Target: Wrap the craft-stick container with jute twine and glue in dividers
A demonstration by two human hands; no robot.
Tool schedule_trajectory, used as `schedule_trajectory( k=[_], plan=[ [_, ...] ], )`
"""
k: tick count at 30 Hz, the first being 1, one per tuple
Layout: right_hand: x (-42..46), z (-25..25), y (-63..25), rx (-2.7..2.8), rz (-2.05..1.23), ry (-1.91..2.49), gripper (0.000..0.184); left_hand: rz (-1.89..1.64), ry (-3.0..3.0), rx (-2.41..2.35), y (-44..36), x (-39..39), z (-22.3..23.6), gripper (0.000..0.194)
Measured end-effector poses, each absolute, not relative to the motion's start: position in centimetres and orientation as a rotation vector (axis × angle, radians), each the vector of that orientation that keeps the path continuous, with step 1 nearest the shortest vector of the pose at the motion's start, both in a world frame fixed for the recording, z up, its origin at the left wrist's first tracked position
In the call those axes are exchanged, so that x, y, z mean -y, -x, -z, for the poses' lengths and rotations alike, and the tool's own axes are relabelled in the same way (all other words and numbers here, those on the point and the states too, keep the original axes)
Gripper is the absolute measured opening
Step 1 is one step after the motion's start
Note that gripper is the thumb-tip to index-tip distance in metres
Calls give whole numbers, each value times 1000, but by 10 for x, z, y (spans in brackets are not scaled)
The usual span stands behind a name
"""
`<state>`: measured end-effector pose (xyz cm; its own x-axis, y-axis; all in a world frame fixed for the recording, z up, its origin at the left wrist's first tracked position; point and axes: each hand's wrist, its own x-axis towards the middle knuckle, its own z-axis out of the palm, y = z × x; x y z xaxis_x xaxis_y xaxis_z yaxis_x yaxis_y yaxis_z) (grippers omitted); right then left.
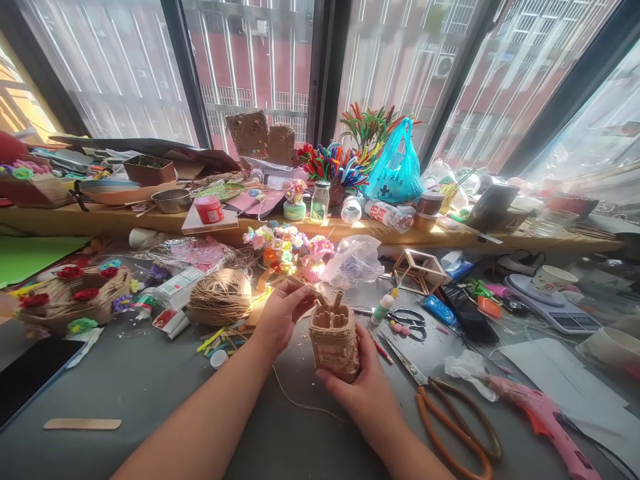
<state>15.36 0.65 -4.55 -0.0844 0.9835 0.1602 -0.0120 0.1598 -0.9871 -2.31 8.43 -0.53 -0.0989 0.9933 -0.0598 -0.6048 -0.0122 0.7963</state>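
My right hand (361, 390) is wrapped round a small twine-covered holder (334, 341) with several tubes in it, held upright above the grey table (150, 387). My left hand (281, 313) pinches a thin wooden stick (306, 287) just above and left of the holder's top. A loose string (300, 402) trails from under the holder across the table.
A ball of jute twine (221, 296) lies left of my left hand, and a basket with red flowers (70, 297) further left. Orange-handled scissors (450, 417) and a pink glue gun (543, 417) lie at the right. A wooden stick (82, 423) rests front left. Paper flowers (285, 247) and clutter fill the back.
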Motion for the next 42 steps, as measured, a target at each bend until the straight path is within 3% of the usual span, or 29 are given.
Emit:
schedule_trajectory(
  k=[11,17,27,34,42],
  plan=[
    [-5,47,-153,1294,-1224,990,92,-1415,-751,-625,18,-83,10,21],
    [-5,46,-151,1269,-1269,956,92,-1427,-730,-633,16,-80,8,26],
    [0,37,-148,1168,-1261,985,86,-1620,-585,-739,24,-84,0,35],
    [0,40,-151,1275,-1161,1093,87,-1785,-973,-821,21,-77,7,19],
    [-1,40,-150,1307,-1101,1098,87,-1815,-1076,-858,23,-76,10,20]
  ],
)
